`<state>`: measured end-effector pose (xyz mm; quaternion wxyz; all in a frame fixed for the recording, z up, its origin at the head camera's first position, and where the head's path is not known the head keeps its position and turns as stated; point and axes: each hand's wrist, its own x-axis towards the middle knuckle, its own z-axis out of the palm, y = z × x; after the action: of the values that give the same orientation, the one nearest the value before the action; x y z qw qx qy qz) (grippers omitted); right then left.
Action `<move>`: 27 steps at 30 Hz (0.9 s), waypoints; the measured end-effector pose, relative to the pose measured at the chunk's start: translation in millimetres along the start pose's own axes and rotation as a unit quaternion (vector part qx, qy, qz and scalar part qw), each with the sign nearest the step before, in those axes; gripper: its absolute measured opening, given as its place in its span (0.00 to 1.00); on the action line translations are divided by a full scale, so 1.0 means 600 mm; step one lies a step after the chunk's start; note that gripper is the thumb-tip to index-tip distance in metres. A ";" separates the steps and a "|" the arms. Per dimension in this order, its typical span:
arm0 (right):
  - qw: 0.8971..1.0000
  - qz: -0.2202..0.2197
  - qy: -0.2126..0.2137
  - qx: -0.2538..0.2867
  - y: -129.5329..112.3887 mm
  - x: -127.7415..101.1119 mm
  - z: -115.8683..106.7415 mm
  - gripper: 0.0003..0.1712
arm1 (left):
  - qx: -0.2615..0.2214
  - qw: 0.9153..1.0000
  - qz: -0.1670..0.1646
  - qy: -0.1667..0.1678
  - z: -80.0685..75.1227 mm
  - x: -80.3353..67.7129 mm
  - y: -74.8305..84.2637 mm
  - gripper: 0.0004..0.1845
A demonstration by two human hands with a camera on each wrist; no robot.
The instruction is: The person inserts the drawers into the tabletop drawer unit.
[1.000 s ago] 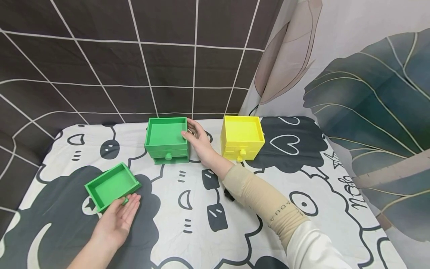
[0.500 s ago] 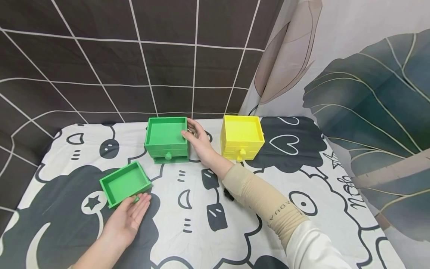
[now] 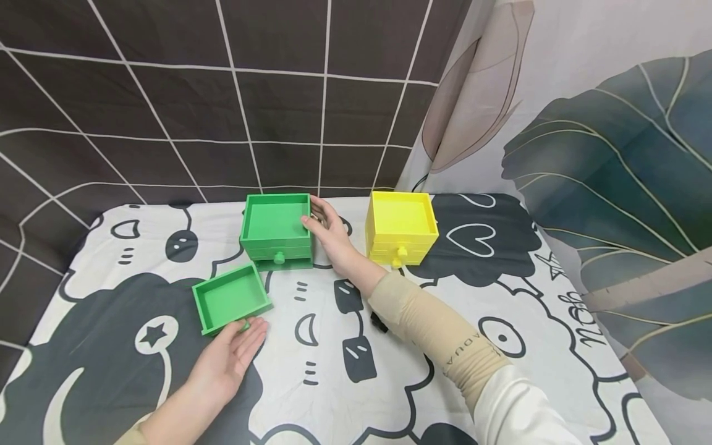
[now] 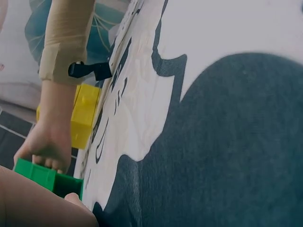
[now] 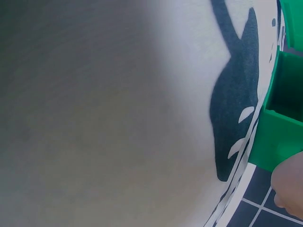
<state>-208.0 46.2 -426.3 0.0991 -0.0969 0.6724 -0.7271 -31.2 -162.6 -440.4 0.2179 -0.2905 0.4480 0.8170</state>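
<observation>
A green drawer (image 3: 230,300), open-topped and tilted a little, is held up by my left hand (image 3: 225,361), which pinches its small knob (image 3: 246,325) at the front. The drawer is just in front and to the left of a green mini drawer cabinet (image 3: 277,225). My right hand (image 3: 334,244) grips the cabinet's right side, thumb over the top rim and fingers reaching behind. An empty lower slot shows as a dark opening in the green cabinet (image 5: 270,142) in the right wrist view. Most of the left hand's grasp is hidden in the left wrist view.
To the right stands a yellow mini drawer cabinet (image 3: 402,225) with knobs in front. A patterned black-and-white cloth (image 3: 311,408) covers the table. A dark grid curtain (image 3: 183,105) hangs behind, and a leaf-print curtain (image 3: 628,154) at the right.
My left hand has carried the green drawer rightward, closer to the green cabinet, turning it slightly toward the opening. My right hand and both cabinets have stayed in place.
</observation>
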 end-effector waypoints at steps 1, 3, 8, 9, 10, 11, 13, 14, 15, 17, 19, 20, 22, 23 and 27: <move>1.000 0.000 0.000 -0.001 0.000 0.000 0.000 0.37 | 0.004 1.000 0.001 0.000 0.002 0.000 -0.001 0.15; 1.000 -0.001 0.001 -0.003 0.001 0.001 0.000 0.37 | 0.007 1.000 0.002 0.000 0.007 0.000 -0.003 0.15; 1.000 -0.006 0.002 -0.006 0.002 0.000 0.001 0.37 | 0.016 1.000 0.013 -0.001 0.018 0.001 -0.009 0.16; 1.000 -0.007 0.001 -0.005 0.002 -0.001 0.001 0.37 | 0.018 1.000 0.016 -0.002 0.019 0.002 -0.010 0.17; 1.000 -0.007 0.002 -0.005 0.002 -0.001 0.001 0.37 | 0.022 1.000 0.018 -0.001 0.021 0.002 -0.012 0.17; 1.000 -0.007 0.002 -0.005 0.002 -0.001 0.001 0.37 | 0.026 0.999 0.020 -0.001 0.023 0.002 -0.013 0.17; 1.000 -0.007 0.003 -0.006 0.002 -0.001 0.001 0.37 | 0.035 0.999 0.024 -0.003 0.026 0.002 -0.016 0.18; 1.000 -0.008 0.004 -0.006 0.003 -0.001 0.001 0.37 | 0.039 0.999 0.026 -0.003 0.027 0.002 -0.017 0.18; 1.000 -0.008 0.005 -0.005 0.003 -0.001 0.001 0.37 | 0.039 0.999 0.026 -0.003 0.029 0.002 -0.018 0.18; 1.000 -0.010 0.007 -0.003 0.003 -0.001 0.001 0.37 | 0.042 0.999 0.027 -0.002 0.034 0.002 -0.020 0.17; 1.000 -0.012 0.007 -0.001 0.003 -0.001 0.001 0.37 | 0.041 0.999 0.027 -0.003 0.039 0.003 -0.022 0.16; 1.000 -0.012 0.007 -0.001 0.003 -0.001 0.001 0.37 | 0.039 0.999 0.028 -0.004 0.041 0.003 -0.023 0.16; 1.000 -0.013 0.007 -0.001 0.004 0.000 0.001 0.37 | 0.039 0.999 0.028 -0.006 0.045 0.005 -0.025 0.16; 1.000 -0.014 0.006 -0.002 0.005 0.001 0.001 0.37 | 0.039 0.999 0.028 -0.007 0.047 0.005 -0.026 0.16; 1.000 -0.016 0.005 -0.003 0.005 0.001 0.001 0.37 | 0.042 0.999 0.027 -0.005 0.054 0.006 -0.028 0.16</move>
<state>-208.6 45.4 -429.2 0.0835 -0.1040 0.6733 -0.7272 -32.7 -125.8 -439.1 0.2101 -0.2651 0.4889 0.8041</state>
